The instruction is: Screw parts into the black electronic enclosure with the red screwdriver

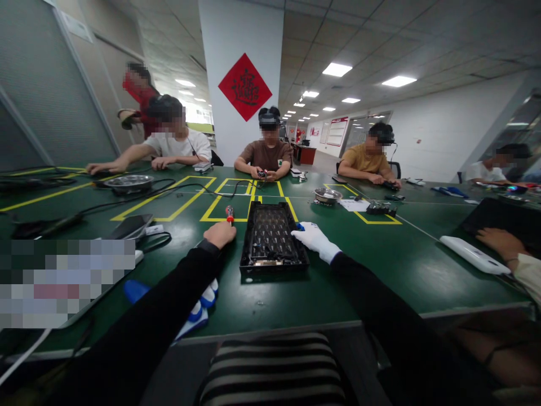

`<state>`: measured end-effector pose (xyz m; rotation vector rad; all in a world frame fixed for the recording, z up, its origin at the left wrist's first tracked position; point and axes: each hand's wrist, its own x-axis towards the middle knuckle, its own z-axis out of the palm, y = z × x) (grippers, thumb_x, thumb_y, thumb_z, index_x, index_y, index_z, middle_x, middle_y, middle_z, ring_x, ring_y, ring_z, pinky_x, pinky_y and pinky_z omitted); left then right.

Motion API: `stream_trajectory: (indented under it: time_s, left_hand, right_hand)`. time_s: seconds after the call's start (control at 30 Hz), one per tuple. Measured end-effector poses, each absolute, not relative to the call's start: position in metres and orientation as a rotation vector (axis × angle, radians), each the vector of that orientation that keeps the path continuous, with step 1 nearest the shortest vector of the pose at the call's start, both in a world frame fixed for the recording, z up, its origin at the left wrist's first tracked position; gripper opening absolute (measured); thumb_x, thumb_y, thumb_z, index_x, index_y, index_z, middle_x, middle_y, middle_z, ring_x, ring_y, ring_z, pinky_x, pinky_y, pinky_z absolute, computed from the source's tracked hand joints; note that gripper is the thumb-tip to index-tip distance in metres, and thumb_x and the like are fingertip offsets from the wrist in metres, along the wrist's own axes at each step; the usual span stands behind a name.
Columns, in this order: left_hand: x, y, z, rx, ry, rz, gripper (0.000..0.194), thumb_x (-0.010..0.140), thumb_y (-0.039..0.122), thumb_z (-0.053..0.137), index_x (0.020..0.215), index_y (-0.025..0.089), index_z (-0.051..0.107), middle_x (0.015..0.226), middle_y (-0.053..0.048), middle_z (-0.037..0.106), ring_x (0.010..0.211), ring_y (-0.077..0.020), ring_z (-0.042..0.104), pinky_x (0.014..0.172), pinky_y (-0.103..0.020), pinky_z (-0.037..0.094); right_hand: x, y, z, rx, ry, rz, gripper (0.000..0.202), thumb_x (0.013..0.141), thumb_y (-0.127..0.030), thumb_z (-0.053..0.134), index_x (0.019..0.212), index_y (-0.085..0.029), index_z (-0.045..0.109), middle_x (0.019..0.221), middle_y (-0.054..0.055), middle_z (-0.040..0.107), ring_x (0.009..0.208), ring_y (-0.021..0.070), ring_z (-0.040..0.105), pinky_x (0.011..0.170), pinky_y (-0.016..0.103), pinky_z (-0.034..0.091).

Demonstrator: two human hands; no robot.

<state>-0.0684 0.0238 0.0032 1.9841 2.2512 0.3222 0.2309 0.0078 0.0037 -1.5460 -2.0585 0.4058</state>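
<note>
A black rectangular casing (pixel 274 234) lies on the green table in front of me, with rows of small shapes inside and a pale strip near its front edge. My bare left hand (pixel 220 234) is left of the casing, its fingers curled at a screwdriver (pixel 229 214) with a red and clear handle that stands out beyond them. My right hand (pixel 315 239), in a white glove with blue fingertips, rests at the casing's right edge, its fingers closed against the rim; the fingertips are partly hidden.
Blue and white gloves (pixel 203 304) lie under my left forearm. A phone (pixel 133 226) and cables are on the left. Metal bowls (pixel 327 195) and black parts (pixel 380 209) sit farther off. A white device (pixel 473 255) is at right. Several people sit around the table (pixel 338 293).
</note>
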Motion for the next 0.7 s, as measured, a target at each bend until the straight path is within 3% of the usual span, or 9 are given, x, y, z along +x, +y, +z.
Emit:
stream_trajectory:
  time_s: [0.13, 0.23, 0.53, 0.7]
  left_hand:
    - [-0.062, 0.018, 0.005, 1.955, 2.286, 0.295, 0.038, 0.076, 0.035, 0.039, 0.090, 0.012, 0.065, 0.099, -0.019, 0.065, 0.090, -0.0295, 0.062, 0.068, -0.032, 0.046]
    - [-0.060, 0.015, 0.008, 1.990, 2.264, 0.279, 0.040, 0.075, 0.041, 0.040, 0.089, 0.013, 0.065, 0.099, -0.017, 0.066, 0.090, -0.0276, 0.062, 0.067, -0.029, 0.046]
    - [-0.055, 0.011, 0.013, 2.062, 2.059, 0.225, 0.037, 0.077, 0.038, 0.040, 0.059, 0.016, 0.063, 0.065, -0.008, 0.065, 0.063, -0.0170, 0.062, 0.061, -0.024, 0.043]
    - [-0.055, 0.010, 0.012, 2.090, 2.011, 0.248, 0.036, 0.076, 0.036, 0.040, 0.054, 0.016, 0.060, 0.060, -0.005, 0.064, 0.053, -0.0143, 0.059, 0.056, -0.023, 0.041]
  right_hand:
    - [0.235, -0.002, 0.011, -1.637, -2.110, 0.335, 0.026, 0.076, -0.038, 0.051, 0.072, -0.016, 0.063, 0.067, 0.003, 0.063, 0.059, 0.0127, 0.052, 0.056, 0.023, 0.036]
    - [0.247, -0.009, 0.014, -1.662, -2.101, 0.260, 0.025, 0.075, -0.039, 0.052, 0.071, -0.016, 0.062, 0.070, 0.004, 0.064, 0.061, 0.0127, 0.052, 0.056, 0.022, 0.036]
    - [0.320, -0.016, 0.021, -1.710, -2.028, 0.182, 0.026, 0.071, -0.040, 0.057, 0.074, -0.016, 0.065, 0.074, 0.003, 0.066, 0.067, 0.0149, 0.057, 0.062, 0.024, 0.040]
    - [0.373, -0.014, 0.023, -1.771, -1.900, 0.337, 0.032, 0.070, -0.041, 0.058, 0.087, -0.016, 0.068, 0.083, 0.005, 0.069, 0.076, 0.0175, 0.061, 0.072, 0.026, 0.045]
